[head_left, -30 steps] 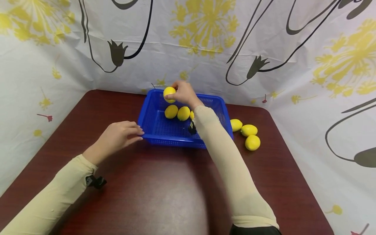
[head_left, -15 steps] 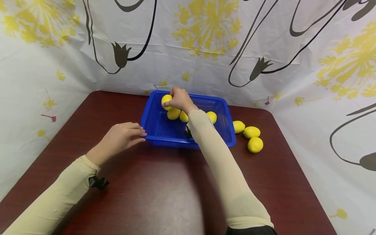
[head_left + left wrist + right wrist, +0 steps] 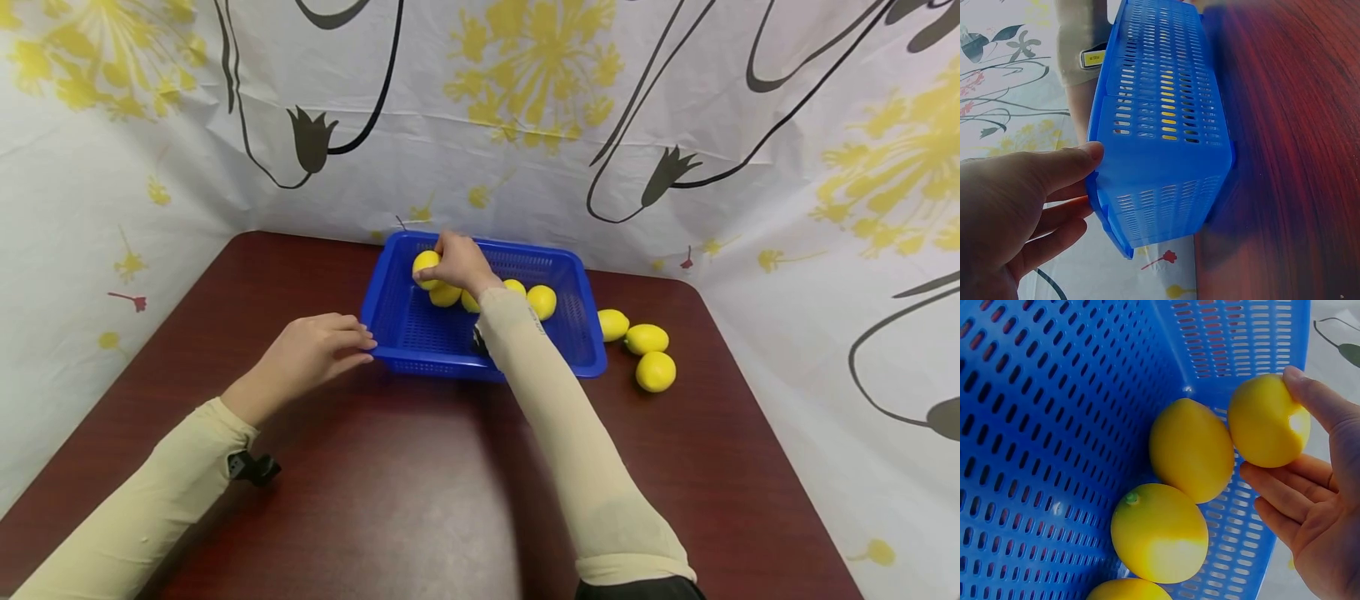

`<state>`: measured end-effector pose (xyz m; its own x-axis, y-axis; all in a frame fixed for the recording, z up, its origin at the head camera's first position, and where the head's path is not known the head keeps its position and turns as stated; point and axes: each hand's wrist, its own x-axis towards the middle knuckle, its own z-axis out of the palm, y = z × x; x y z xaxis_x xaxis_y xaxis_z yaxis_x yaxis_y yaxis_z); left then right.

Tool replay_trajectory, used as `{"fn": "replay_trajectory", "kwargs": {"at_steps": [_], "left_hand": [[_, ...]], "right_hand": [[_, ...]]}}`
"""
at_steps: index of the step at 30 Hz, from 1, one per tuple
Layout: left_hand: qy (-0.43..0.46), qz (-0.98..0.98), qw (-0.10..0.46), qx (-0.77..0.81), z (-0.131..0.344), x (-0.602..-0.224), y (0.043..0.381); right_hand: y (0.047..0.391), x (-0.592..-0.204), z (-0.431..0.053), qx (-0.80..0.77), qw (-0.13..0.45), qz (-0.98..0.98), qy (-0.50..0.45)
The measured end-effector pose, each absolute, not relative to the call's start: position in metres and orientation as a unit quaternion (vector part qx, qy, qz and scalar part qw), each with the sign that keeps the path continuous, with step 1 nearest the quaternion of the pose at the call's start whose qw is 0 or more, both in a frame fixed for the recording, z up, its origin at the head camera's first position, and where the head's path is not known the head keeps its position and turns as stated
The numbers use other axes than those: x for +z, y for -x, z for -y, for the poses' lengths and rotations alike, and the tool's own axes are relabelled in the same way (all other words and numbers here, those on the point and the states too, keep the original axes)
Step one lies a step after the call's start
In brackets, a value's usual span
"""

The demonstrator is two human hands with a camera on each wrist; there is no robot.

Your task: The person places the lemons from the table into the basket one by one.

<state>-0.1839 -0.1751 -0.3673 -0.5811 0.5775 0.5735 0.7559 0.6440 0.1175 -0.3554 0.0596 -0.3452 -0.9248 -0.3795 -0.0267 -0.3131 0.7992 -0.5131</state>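
Note:
A blue perforated plastic basket [image 3: 442, 360] stands near the table's back edge. My left hand [image 3: 309, 357] holds its front left corner; in the left wrist view the thumb [image 3: 1079, 164] lies on the rim, with the fingers behind it. Inside the basket, my right hand [image 3: 463, 267] grips a lemon [image 3: 425, 268] near the back left. The right wrist view shows this held lemon [image 3: 1266, 422] between thumb and fingers, against or very near another lemon [image 3: 1192, 450]. More lemons lie in a row along the basket, one [image 3: 542, 302] towards its right; the right forearm partly covers them.
To the right of the basket, three lemons [image 3: 647, 339] lie close together on the dark red wooden table [image 3: 420, 483]. A white patterned cloth [image 3: 480, 192] hangs behind and beside the table. The right sleeve [image 3: 562, 425] crosses over the basket's front rim.
My right hand has lowered the lemon into the basket, down to beside the row of lemons. The left hand stays at the corner. The head view has shifted slightly.

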Motion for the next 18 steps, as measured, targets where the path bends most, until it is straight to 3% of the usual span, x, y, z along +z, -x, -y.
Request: {"fn": "replay_trajectory", "kwargs": {"at_steps": [18], "left_hand": [[0.389, 0.864, 0.266, -0.178, 0.177, -0.369, 0.184]], "right_hand": [[0.358, -0.362, -0.048, -0.250, 0.073, -0.947, 0.189]]}}
